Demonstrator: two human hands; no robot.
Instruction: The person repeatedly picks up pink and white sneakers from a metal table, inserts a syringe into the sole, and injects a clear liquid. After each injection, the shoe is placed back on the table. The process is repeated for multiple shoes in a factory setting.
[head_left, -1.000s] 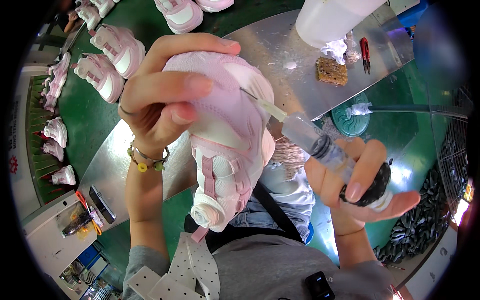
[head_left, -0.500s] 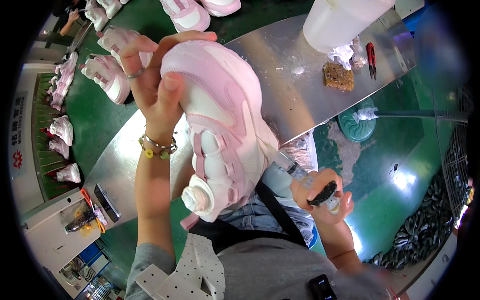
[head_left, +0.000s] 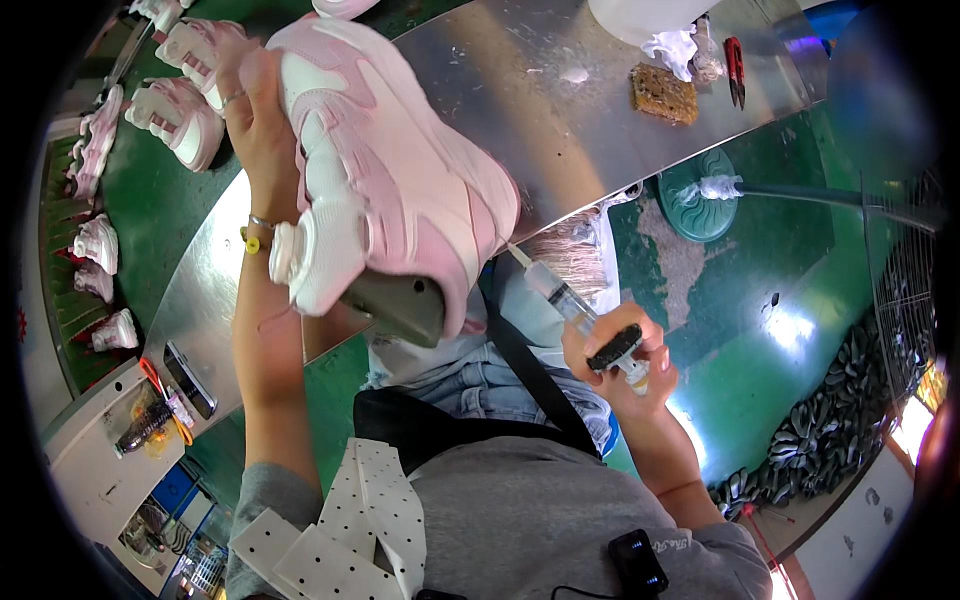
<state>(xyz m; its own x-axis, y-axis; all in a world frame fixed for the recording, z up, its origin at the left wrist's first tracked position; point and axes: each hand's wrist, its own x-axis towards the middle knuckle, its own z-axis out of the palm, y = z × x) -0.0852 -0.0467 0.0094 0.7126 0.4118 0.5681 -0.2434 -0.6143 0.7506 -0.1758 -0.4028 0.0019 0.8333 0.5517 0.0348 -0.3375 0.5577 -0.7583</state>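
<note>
Grey-sleeved, grasping a pink shoe (head_left: 385,150) in left hand (head_left: 258,125) and a syringe (head_left: 562,292) in right hand (head_left: 607,380), apparently treating the heel edge (head_left: 508,205), next needing steady aim.

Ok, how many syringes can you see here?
1. The syringe is in the right hand, its tip pointing at the pink-and-white shoe. Any others could be hidden, for instance behind the shoe.
</note>
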